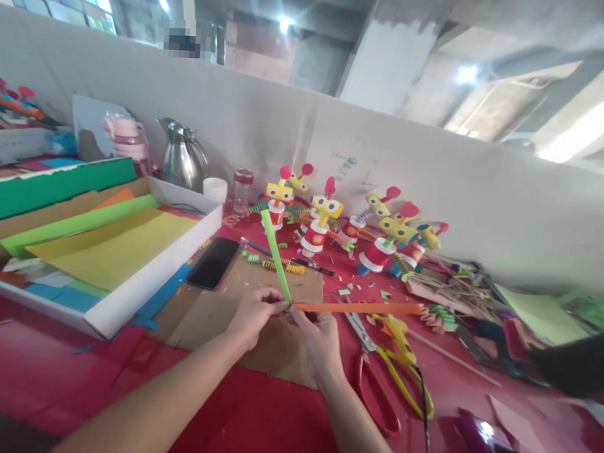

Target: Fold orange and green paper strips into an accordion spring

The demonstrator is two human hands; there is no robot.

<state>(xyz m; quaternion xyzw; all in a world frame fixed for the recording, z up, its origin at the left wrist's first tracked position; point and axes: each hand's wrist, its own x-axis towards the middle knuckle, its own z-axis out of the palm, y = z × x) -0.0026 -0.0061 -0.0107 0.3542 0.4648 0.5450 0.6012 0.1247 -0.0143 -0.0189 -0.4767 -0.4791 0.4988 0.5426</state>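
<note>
Fingertips of my left hand (pixel 255 316) and my right hand (pixel 320 334) meet over a brown cardboard sheet (pixel 187 325). Between them they pinch the joined ends of two paper strips. The green strip (pixel 276 257) points up and away from me, while the orange strip (pixel 363 307) stretches out to the right. Where the strips cross is partly hidden by my fingers. Beyond my hands lie several folded paper springs (pixel 295 269), some yellow, some green. To the right of my right hand rest red-handled scissors (pixel 368 369) and a yellow glue gun (pixel 402 341).
Several paper-cup figures (pixel 316 234) stand along the white partition. A box of coloured paper (pixel 154 287) is at the left, beside a black phone (pixel 213 263). Behind are a steel jug (pixel 182 158), a white cup (pixel 215 190) and a glass jar (pixel 242 190). A purple device (pixel 487 438) lies front right.
</note>
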